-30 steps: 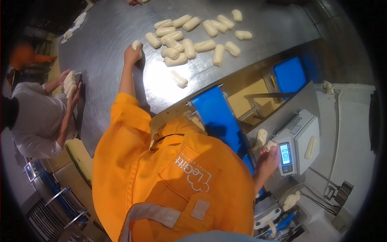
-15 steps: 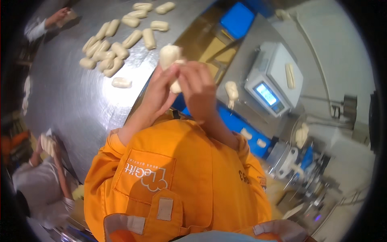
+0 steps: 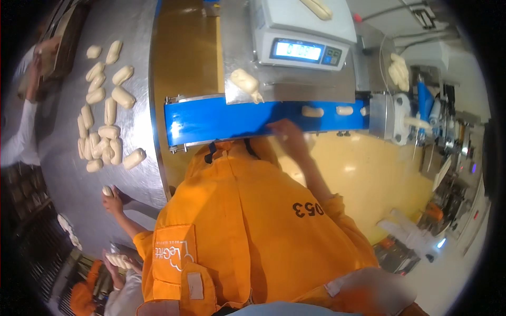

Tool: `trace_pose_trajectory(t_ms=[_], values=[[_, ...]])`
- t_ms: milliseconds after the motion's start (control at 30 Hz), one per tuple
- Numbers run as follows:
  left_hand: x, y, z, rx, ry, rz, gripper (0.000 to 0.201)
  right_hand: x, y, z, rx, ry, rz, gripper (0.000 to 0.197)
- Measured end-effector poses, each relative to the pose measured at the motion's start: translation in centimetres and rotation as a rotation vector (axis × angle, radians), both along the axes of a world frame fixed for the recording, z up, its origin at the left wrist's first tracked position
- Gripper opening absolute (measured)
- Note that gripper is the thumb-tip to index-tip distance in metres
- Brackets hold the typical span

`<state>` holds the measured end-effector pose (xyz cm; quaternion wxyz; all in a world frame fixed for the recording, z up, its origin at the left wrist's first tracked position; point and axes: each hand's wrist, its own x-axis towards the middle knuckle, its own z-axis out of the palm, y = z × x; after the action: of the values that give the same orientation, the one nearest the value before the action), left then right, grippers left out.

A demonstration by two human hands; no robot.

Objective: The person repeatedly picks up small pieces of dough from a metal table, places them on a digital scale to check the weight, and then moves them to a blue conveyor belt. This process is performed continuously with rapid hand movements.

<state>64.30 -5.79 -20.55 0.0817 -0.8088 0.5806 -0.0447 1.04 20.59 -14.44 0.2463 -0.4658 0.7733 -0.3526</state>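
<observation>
My left hand [image 3: 112, 204] is over the steel table [image 3: 134, 181] at its near side, closed round a pale dough roll [image 3: 107, 190] whose end shows past the fingers. My right hand [image 3: 286, 132] reaches to the near edge of a blue conveyor belt [image 3: 211, 120]; its fingers point left, slightly blurred, with nothing seen in them. Right of that hand, a short dough piece [image 3: 312, 111] and another dough piece [image 3: 344, 110] lie on the belt. Several dough rolls [image 3: 110, 110] lie grouped on the table beyond my left hand.
A digital scale [image 3: 300, 47] with a long dough strip [image 3: 318, 8] on it stands beyond the belt. Beside the scale lies a dough lump [image 3: 245, 81]. Machinery [image 3: 403, 118] is at the belt's right end. Co-workers' hands [image 3: 32, 79] show at far left and lower left.
My view has turned toward the belt and scale. My hands, together on dough before, are now apart: the left at the table with a roll, the right at the belt.
</observation>
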Motion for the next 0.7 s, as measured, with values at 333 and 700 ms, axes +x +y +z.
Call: trace_pose_trajectory(t_ms=[333,700], values=[[-46.4,-0.2,16.4,-0.019,0.784,-1.411,0.057,-13.2,6.8,-12.9,0.199,0.941,-0.141,0.042],[-56.3,4.5,16.7,0.101,0.845,-1.465,0.062,-13.5,9.0,-11.4,-0.109,0.245,-0.243,0.034]])
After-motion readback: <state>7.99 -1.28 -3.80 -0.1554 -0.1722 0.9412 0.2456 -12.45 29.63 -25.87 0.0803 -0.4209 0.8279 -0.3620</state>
